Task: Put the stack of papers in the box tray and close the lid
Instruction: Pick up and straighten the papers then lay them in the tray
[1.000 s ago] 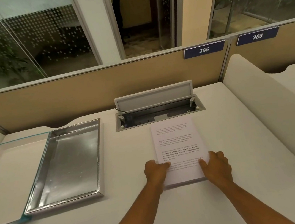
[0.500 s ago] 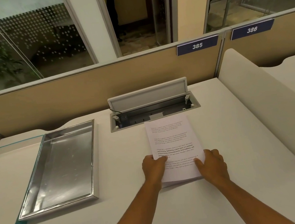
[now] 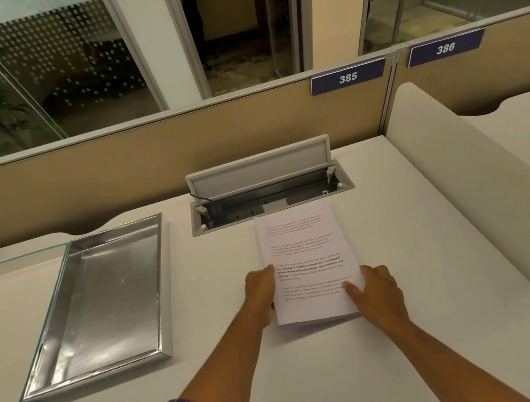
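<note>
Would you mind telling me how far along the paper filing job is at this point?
Done: only the setup, since the box tray lies open and empty with its lid folded out flat beside it. In hand: the left hand and right hand grip the sides of the stack of papers, which rests on the desk. Left: moving the stack into the tray and closing the lid.
</note>
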Demonstrator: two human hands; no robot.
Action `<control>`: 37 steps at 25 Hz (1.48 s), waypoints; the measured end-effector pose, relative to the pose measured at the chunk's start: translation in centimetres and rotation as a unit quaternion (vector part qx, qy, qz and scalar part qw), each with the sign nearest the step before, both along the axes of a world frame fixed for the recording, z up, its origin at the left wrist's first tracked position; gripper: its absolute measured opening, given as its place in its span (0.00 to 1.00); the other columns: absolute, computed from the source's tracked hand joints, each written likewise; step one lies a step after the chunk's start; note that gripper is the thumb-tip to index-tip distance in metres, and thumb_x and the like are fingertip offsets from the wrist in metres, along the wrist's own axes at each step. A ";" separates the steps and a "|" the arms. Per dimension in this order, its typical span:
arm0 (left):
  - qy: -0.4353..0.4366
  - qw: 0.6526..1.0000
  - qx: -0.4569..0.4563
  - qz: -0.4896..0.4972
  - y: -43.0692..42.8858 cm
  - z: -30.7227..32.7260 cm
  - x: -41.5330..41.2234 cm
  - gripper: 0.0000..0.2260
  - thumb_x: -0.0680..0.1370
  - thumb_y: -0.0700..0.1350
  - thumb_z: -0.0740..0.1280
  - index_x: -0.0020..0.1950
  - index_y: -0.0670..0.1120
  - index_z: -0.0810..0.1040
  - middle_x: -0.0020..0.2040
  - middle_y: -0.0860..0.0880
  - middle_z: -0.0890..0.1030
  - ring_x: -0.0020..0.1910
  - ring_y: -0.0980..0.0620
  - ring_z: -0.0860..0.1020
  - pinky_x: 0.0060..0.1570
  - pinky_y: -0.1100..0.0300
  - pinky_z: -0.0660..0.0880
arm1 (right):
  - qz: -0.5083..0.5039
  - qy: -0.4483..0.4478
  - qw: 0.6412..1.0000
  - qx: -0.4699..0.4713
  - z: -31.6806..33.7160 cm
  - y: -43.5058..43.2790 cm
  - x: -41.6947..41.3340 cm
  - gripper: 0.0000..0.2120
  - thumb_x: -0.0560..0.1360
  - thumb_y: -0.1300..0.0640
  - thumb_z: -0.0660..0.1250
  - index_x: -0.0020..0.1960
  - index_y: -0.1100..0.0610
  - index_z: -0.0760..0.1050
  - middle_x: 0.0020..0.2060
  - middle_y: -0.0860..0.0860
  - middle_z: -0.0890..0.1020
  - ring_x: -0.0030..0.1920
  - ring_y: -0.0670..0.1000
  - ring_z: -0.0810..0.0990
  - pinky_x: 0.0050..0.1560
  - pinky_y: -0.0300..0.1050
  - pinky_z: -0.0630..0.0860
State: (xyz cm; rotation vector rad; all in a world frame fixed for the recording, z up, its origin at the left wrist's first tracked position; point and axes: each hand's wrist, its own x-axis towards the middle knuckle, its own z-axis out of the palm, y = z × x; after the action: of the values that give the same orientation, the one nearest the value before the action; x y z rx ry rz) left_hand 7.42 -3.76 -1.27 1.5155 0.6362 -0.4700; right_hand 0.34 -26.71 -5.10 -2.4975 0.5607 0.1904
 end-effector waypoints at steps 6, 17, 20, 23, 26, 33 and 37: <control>0.001 0.990 0.017 -0.139 0.6 0.5 1.5 0.11 0.87 0.45 0.57 0.69 0.47 0.70 0.62 0.45 0.83 0.57 0.43 0.85 0.53 0.40 0.85 | -0.002 -0.006 1.000 -0.007 -0.3 0.0 -0.2 0.22 0.80 0.39 0.66 0.63 0.55 0.75 0.61 0.56 0.77 0.60 0.59 0.79 0.61 0.59 0.80; -0.121 0.977 -0.036 -0.173 5.9 3.5 -2.8 0.15 0.85 0.51 0.65 0.71 0.58 0.70 0.63 0.53 0.85 0.54 0.49 0.88 0.45 0.52 0.87 | -0.094 0.047 0.929 0.356 3.8 -0.1 2.7 0.21 0.84 0.43 0.63 0.59 0.61 0.78 0.61 0.60 0.86 0.56 0.58 0.85 0.59 0.56 0.79; -0.134 0.974 -0.046 -0.176 9.0 4.5 -5.2 0.15 0.84 0.53 0.66 0.70 0.60 0.71 0.60 0.55 0.86 0.56 0.47 0.88 0.47 0.49 0.87 | -0.047 0.062 0.875 0.478 6.1 1.9 2.3 0.14 0.86 0.51 0.63 0.61 0.58 0.81 0.56 0.55 0.89 0.53 0.57 0.89 0.60 0.59 0.84; -0.152 0.978 -0.009 -0.141 11.9 5.2 -6.9 0.13 0.85 0.51 0.64 0.69 0.59 0.71 0.60 0.53 0.87 0.54 0.49 0.88 0.49 0.47 0.87 | -0.024 0.031 0.894 0.446 7.6 5.5 1.9 0.10 0.85 0.54 0.63 0.62 0.54 0.80 0.53 0.51 0.90 0.51 0.55 0.90 0.58 0.60 0.85; -0.188 0.977 0.036 -0.093 14.6 5.6 -8.3 0.11 0.86 0.47 0.62 0.67 0.59 0.73 0.59 0.53 0.87 0.53 0.52 0.88 0.51 0.48 0.87 | 0.008 -0.032 0.922 0.386 9.0 9.8 0.9 0.06 0.85 0.53 0.63 0.60 0.49 0.77 0.53 0.50 0.88 0.51 0.53 0.89 0.52 0.55 0.87; -0.312 0.942 0.126 -0.014 19.2 5.8 -12.5 0.16 0.86 0.39 0.57 0.64 0.60 0.72 0.56 0.63 0.81 0.58 0.61 0.82 0.48 0.65 0.84 | 0.104 -0.199 0.928 0.297 10.1 17.2 -3.0 0.09 0.86 0.54 0.61 0.64 0.43 0.71 0.54 0.39 0.83 0.53 0.46 0.85 0.49 0.45 0.86; -0.340 0.934 0.114 0.005 21.4 5.1 -14.7 0.14 0.88 0.39 0.57 0.66 0.56 0.73 0.56 0.63 0.81 0.58 0.60 0.81 0.49 0.68 0.82 | 0.104 -0.221 0.920 0.306 9.6 20.0 -5.6 0.20 0.86 0.55 0.61 0.58 0.26 0.68 0.55 0.29 0.81 0.58 0.37 0.82 0.45 0.30 0.82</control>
State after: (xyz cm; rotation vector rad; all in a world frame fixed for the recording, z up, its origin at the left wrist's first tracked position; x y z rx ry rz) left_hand -7.30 17.62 3.86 1.7568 0.1501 0.1574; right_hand -5.24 -6.70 4.55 -1.8890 0.0258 -0.1092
